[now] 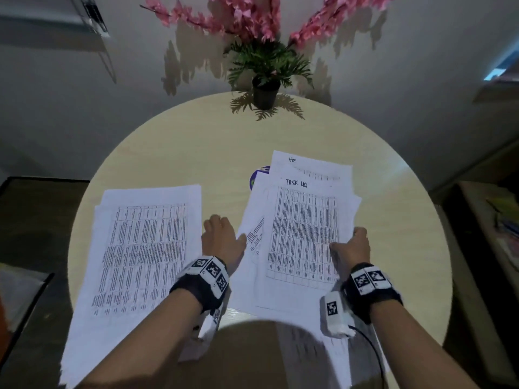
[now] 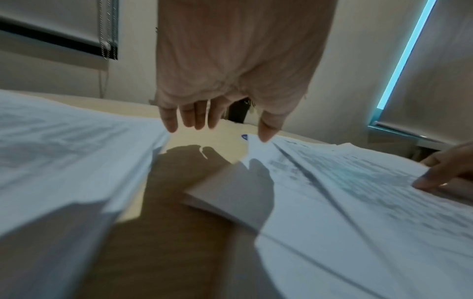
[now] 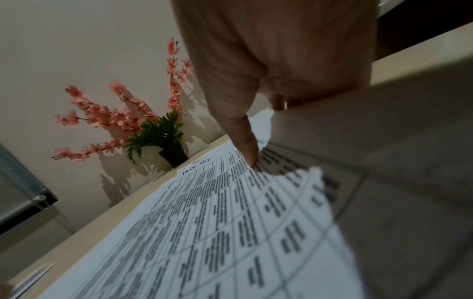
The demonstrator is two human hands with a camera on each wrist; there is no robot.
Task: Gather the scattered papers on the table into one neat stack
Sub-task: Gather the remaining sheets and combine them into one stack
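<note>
Head view: the left hand (image 1: pixel 220 237) hovers between two groups of papers, above bare tabletop. Its fingers (image 2: pixel 194 117) point down, straight and slightly spread; the thumb tip touches the raised corner of a sheet in the right pile (image 1: pixel 302 234). The hand grips nothing.

The right hand (image 1: pixel 354 245) pinches the right edge of that pile's top sheet (image 1: pixel 304 231): thumb (image 3: pixel 245 141) on the printed face, the other fingers curled under the edge. The sheet's right side is lifted slightly.

The top sheet carries a printed table; handwriting above it reads "TASK" followed by characters resembling "UQ". A sheet farther back (image 1: pixel 309 167) carries a short handwritten note, not legible. The right pile is loosely fanned, with edges offset. A blue round item (image 1: pixel 259 178) shows partly from beneath its far left corner; its markings are unreadable.

The left pile (image 1: pixel 140 248) lies flat, well apart from the right pile, its top page also a printed table, text too small to read.

Both wrists wear black bands (image 1: pixel 202 284) with square black-and-white coded markers. Both piles lie on a round, light wooden table (image 1: pixel 196 141). A black pot of pink blossoms and green fronds (image 1: pixel 265 91) stands at its far edge.
</note>
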